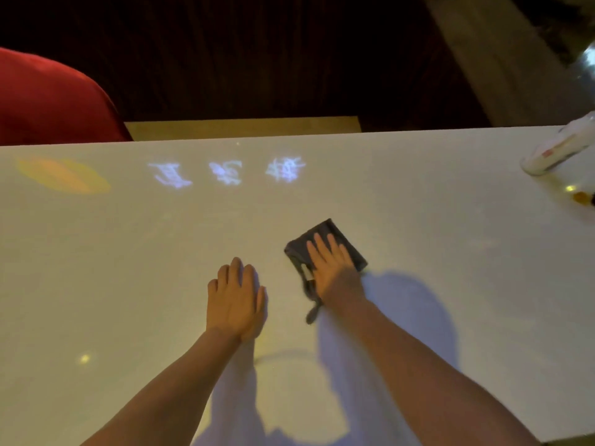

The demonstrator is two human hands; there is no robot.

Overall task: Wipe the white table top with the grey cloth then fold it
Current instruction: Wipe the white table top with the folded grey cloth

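The grey cloth lies folded into a small square on the white table top, a little right of centre. My right hand presses flat on the cloth, fingers spread and pointing away from me; a white tag and a thin loop of the cloth stick out at its left and near side. My left hand rests palm down on the bare table, just left of the cloth, holding nothing.
Projected light marks and an orange patch show near the table's far edge. A white bottle lies at the far right beside a small yellow item. A red chair stands beyond the table's far left.
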